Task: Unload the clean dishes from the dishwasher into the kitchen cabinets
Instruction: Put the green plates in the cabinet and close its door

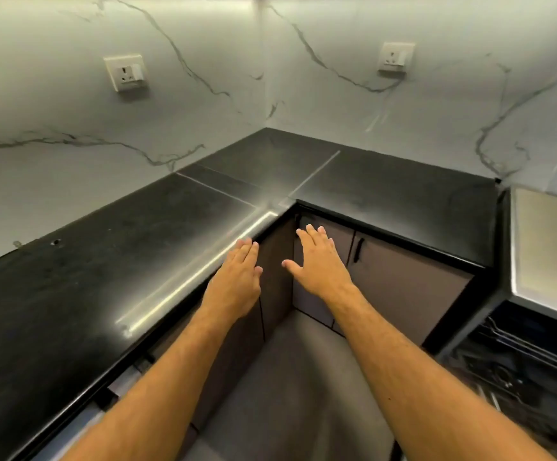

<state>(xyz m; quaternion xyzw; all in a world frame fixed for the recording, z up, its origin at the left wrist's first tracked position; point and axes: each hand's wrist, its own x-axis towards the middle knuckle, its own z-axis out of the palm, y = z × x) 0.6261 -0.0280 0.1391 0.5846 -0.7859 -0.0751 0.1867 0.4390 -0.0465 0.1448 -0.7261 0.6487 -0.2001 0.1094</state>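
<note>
Both my arms reach forward toward the inner corner of an L-shaped black countertop (110, 261). My left hand (237, 281) is flat with straight fingers, hovering at the counter's front edge, holding nothing. My right hand (318, 261) is spread open in front of the brown lower cabinet doors (403, 281), also empty. At the far right the open dishwasher (519, 371) shows a dark wire rack with dim shapes in it; the contents are too dark to make out.
A black handle (358, 249) sits on the cabinet door right of my right hand. Marble-look walls carry two sockets (125, 73) (395, 58). A steel-topped appliance surface (553, 251) stands above the dishwasher. Grey floor (287, 377) lies between the cabinets.
</note>
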